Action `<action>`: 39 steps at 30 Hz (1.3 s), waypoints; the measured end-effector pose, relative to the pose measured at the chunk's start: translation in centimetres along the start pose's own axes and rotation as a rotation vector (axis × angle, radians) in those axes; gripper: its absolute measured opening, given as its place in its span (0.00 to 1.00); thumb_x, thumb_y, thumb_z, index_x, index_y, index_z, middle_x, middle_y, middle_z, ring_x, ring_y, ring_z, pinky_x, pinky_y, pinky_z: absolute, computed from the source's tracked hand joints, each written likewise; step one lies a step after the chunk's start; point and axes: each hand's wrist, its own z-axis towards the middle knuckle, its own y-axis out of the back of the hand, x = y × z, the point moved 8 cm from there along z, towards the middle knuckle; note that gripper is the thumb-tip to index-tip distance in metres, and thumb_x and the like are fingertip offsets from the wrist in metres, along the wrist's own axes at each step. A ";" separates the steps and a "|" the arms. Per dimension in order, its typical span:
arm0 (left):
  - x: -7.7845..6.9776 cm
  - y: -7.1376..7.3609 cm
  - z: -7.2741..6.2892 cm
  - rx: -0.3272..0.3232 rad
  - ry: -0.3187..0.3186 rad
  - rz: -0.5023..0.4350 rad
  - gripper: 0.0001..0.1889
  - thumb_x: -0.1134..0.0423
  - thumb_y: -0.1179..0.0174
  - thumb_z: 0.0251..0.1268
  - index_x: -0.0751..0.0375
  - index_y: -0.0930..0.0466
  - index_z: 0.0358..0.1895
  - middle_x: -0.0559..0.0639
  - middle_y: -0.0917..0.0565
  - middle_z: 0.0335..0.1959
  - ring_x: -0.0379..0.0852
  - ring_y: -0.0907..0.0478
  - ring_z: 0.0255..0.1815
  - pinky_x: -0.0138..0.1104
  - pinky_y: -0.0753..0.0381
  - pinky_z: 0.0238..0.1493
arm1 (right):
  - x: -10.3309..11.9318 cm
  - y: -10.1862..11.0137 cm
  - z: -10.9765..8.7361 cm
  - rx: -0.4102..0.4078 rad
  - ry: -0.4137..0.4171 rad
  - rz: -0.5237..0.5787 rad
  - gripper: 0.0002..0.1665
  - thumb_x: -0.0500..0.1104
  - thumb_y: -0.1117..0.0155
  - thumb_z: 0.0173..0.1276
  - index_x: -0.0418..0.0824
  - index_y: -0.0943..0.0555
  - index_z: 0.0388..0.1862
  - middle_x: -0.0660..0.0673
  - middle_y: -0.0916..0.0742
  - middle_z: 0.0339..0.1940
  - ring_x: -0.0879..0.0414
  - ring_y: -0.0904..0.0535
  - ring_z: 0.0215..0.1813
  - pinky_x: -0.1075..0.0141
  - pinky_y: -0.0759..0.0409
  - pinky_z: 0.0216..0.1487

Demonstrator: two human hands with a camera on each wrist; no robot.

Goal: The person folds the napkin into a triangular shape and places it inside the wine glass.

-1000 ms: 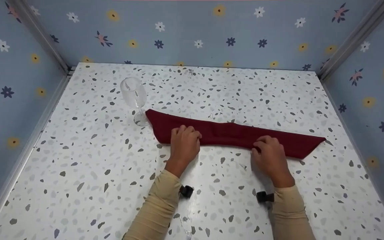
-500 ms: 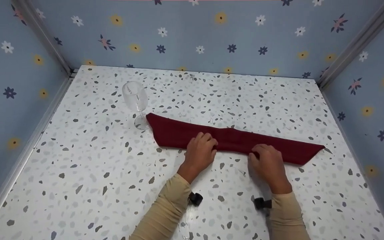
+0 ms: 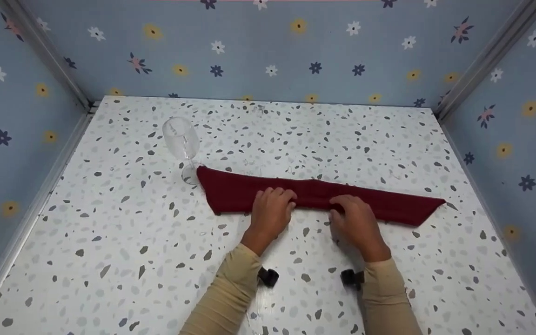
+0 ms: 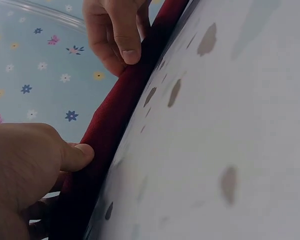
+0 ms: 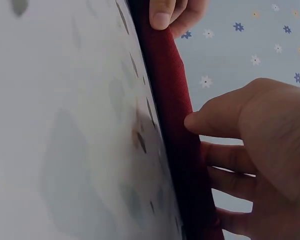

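A dark red cloth (image 3: pixel 389 204), folded into a long strip with slanted ends, lies across the table. My left hand (image 3: pixel 270 211) holds its near folded edge left of the middle, fingers bent over the top. Just to the right, my right hand (image 3: pixel 356 223) grips the same edge. In the left wrist view, the left thumb (image 4: pixel 80 156) lies against the fold (image 4: pixel 102 132), with the other hand farther along it. From the right wrist, the right thumb tip (image 5: pixel 192 121) touches the fold (image 5: pixel 172 90), fingers spread behind it.
A clear wine glass (image 3: pixel 181 139) stands upright at the cloth's left tip, its foot (image 3: pixel 189 174) right beside the cloth. Blue flowered panels (image 3: pixel 268 51) wall the speckled white table (image 3: pixel 123 223) at the back and both sides. A black wrist camera (image 3: pixel 268 278) sits by the left cuff.
Both hands have shifted inward along the cloth's near edge and are now closer together. The wine glass stays beside the cloth's left tip. The head view has shifted slightly.
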 end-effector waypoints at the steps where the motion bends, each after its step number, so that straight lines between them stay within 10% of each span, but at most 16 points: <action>1: 0.1 0.0 -0.1 0.001 0.006 0.002 0.07 0.57 0.35 0.68 0.51 0.14 0.45 0.47 0.15 0.39 0.50 0.21 0.40 0.43 0.25 0.43 | -0.2 -0.1 -0.1 0.012 -0.012 0.007 0.14 0.37 0.33 0.67 0.39 0.15 0.52 0.42 0.14 0.54 0.45 0.21 0.60 0.50 0.26 0.62; 16: 0.3 0.2 -0.2 -0.016 0.029 -0.036 0.04 0.56 0.34 0.67 0.48 0.19 0.36 0.44 0.18 0.29 0.48 0.22 0.30 0.42 0.26 0.39 | -2.2 0.6 -1.1 0.025 -0.108 0.059 0.10 0.36 0.36 0.71 0.44 0.18 0.49 0.43 0.14 0.49 0.43 0.21 0.55 0.46 0.26 0.57; 39: 2.1 0.8 -0.8 0.028 0.048 0.023 0.13 0.59 0.31 0.63 0.46 0.10 0.51 0.46 0.24 0.47 0.50 0.31 0.52 0.47 0.31 0.55 | -2.5 0.0 -0.9 0.068 -0.118 -0.034 0.21 0.41 0.36 0.70 0.47 0.16 0.62 0.38 0.22 0.66 0.36 0.32 0.68 0.37 0.38 0.66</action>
